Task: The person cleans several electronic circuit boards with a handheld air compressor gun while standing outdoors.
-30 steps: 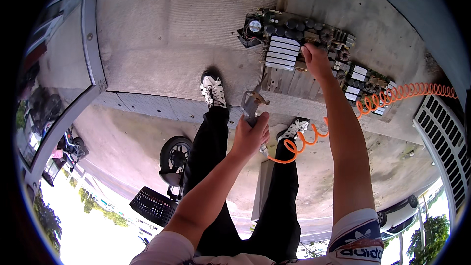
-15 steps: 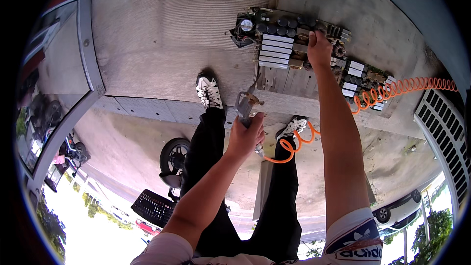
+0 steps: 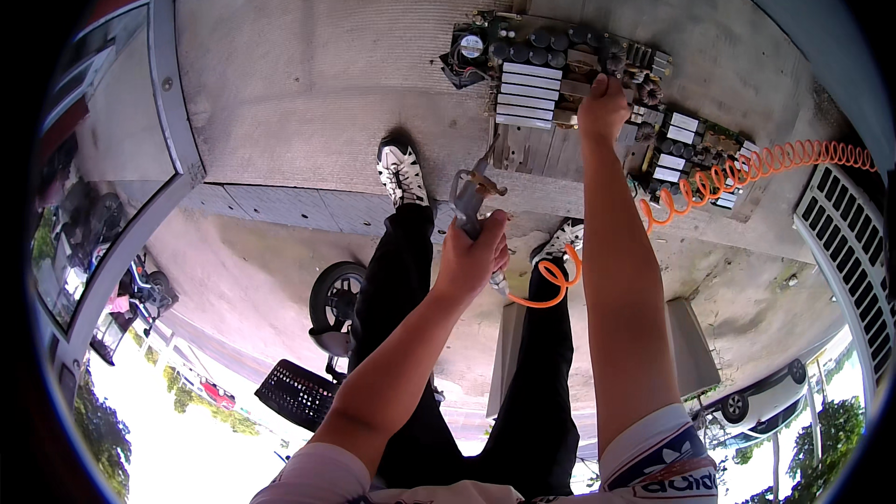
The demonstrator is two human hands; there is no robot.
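Standing over the concrete ledge [image 3: 308, 84], the person has two circuit boards lying on it: a large one [image 3: 551, 65] at twelve o'clock, packed with black capacitors and white blocks, and a smaller one [image 3: 695, 154] just beside it toward two o'clock. One orange coiled air hose [image 3: 747, 168] runs from three o'clock, over the smaller board, and loops down to the tool. The right hand [image 3: 605, 107] is closed on the near edge of the large board, pinning it. The left hand [image 3: 474, 257] is wrapped tight round the grip of one metal air blow gun [image 3: 471, 196], nozzle pointing up toward the board but well short of it. To do this well, I judge the board should be pinned firmly, the nozzle brought near at a slant, and the hose kept clear of the parts. Two white sneakers [image 3: 401, 173] show below.
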